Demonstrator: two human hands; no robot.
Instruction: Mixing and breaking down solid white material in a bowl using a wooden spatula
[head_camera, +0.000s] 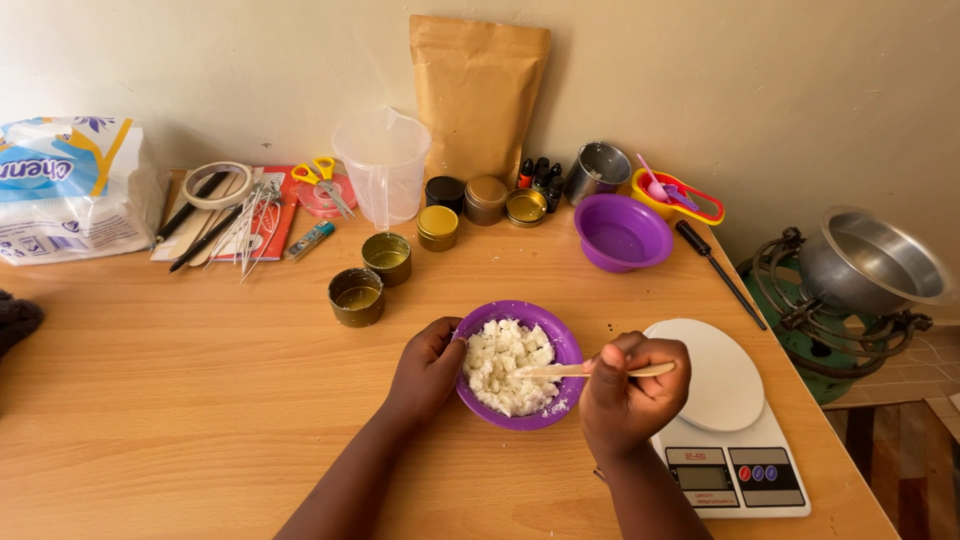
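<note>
My left hand (428, 368) grips purple bowl (518, 365) steady on counter (200, 400); right hand (628, 392) fingers pinch wooden stick (590, 370) into white flakes (505, 365).

White digital kitchen scale (730, 420) at the right edge of the wooden table (180, 400). Empty purple bowl (622, 232) further back, beside a steel cup (597, 172) and coloured measuring spoons (676, 194). Brown paper pouch (477, 95) upright against the wall, clear measuring jug (385, 165) just left of it. Several small gold tins (357, 296) near the middle. Yellow-handled scissors (322, 180), tape roll (217, 184) and wicks (252, 218) at back left. Tissue pack (70, 190) far left. Metal pot (870, 262) on a burner off the table.
</note>
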